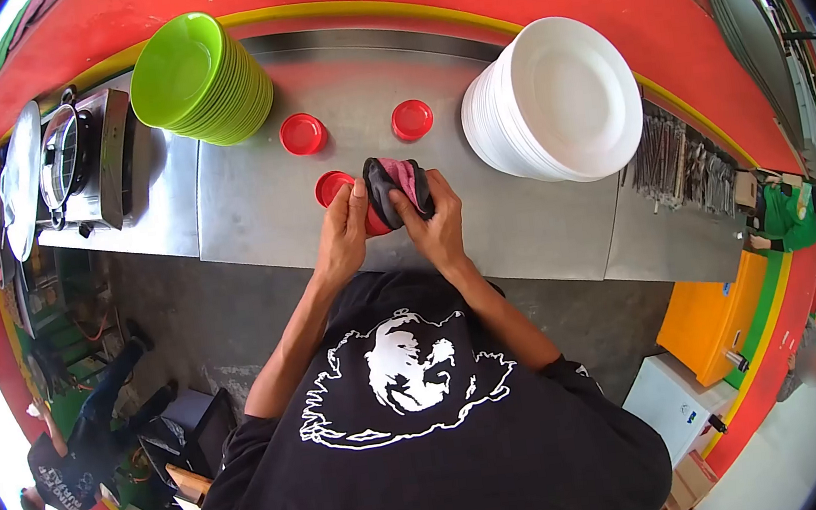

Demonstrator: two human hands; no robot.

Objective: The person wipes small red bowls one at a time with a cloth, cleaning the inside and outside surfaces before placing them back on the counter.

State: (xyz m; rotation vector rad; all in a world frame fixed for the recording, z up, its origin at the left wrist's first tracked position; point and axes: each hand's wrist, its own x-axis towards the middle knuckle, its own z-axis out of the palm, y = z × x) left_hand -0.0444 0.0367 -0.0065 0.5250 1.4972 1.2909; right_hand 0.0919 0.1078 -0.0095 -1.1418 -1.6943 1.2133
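Above the counter's front edge, my right hand (438, 223) is closed on a dark and pink cloth (394, 188). My left hand (343, 230) is closed at the left side of a red dish (375, 223), which shows partly between my hands beneath the cloth. Another small red dish (331, 187) lies just behind my left fingers, partly hidden by them. Farther back on the steel counter (262, 211) sit two more small red dishes, one at the left (303, 134) and one at the right (412, 120).
A tall stack of green bowls (197, 78) stands back left, and stacked white plates (567, 101) stand to the right. Beyond those plates lies a pile of cutlery (684, 163). A stove with a pan (65, 158) is at the far left. Other people are in the background.
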